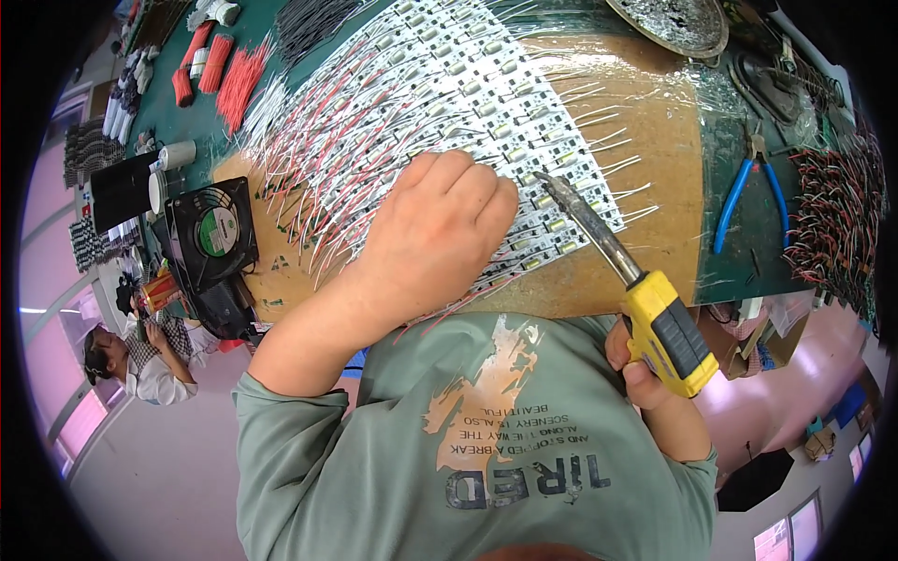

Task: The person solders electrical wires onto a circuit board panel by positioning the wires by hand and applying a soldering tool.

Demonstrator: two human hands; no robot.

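My left hand (444,220) rests in a loose fist over the lower part of a white sheet of circuit boards (505,103). Its fingertips are tucked out of sight, so I cannot tell whether they pinch anything. My right hand (645,385) is closed around the yellow handle of a soldering gun (669,332), whose metal barrel slants up and left to the sheet. The tip is just beside my left knuckles, at the boards; I cannot tell if it touches them.

The sheet lies tilted on a brown panel (659,140) on the green table (725,280). Red and white wires (341,154) fan out along its left side, and short white ones stick out on the right. Left of the panel stands a black fan (217,229), with bundles of red wire (243,84) farther up. To the right lie blue-handled pliers (753,187), next to a heap of dark, red and white wires (835,215). A round dish (678,23) sits at the top.
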